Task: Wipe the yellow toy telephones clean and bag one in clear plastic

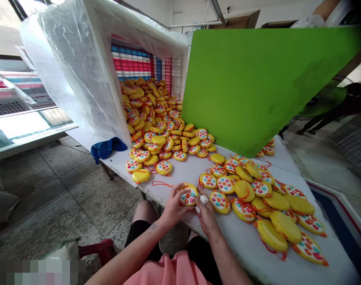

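My left hand (173, 206) is closed around a yellow toy (189, 195) whose face carries red, blue and orange dots on white. It holds the toy above the table's near edge, dotted face up. Closed on a small white piece of cloth or sponge, my right hand (208, 217) is at the toy's right edge. Folds and fingers partly hide the white piece (202, 202), so its exact kind is unclear. Just right of my hands lies another dotted toy (219, 202). An orange cord (162, 183) rests on the table beyond my left hand.
A plastic-wrapped crate (106, 79) lies tipped at the back left, a heap of yellow toys (156, 118) spilling out. A green board (246, 87) stands behind a second pile (244, 190) on the right. Blue cloth (107, 148) hangs at the left table edge. A person's arm (324, 10) shows top right.
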Available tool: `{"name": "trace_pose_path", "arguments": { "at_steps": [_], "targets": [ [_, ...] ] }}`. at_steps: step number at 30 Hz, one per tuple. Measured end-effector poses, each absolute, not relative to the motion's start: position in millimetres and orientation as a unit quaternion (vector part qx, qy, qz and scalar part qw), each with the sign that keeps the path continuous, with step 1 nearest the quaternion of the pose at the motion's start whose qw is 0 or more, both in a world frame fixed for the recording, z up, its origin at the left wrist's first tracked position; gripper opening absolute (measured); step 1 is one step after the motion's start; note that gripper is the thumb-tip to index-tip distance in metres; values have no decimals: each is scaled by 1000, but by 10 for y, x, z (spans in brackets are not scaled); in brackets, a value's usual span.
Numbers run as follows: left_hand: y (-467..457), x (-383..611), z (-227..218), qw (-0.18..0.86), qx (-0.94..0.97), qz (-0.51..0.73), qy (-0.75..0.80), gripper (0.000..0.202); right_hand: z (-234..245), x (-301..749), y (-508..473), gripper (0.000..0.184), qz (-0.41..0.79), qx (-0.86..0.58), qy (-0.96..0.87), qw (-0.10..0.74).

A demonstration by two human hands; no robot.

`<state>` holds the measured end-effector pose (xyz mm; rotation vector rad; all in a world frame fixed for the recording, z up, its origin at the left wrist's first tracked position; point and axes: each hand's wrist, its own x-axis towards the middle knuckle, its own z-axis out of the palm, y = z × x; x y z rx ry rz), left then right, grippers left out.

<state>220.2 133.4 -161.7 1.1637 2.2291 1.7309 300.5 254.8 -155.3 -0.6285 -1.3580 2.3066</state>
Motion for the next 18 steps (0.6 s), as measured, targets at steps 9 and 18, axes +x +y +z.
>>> {"name": "trace_pose_path", "arguments": {
  "at_steps": [9,18],
  "targets": [
    [1427,2154,-1571,334,190,760,525,56,-1473,3225,2642,66,852,-215,-448,165],
    [1437,2305,-1468,354,249,751,498,106,-1391,3280,2544,67,853,-177,-465,156]
  ]
}}
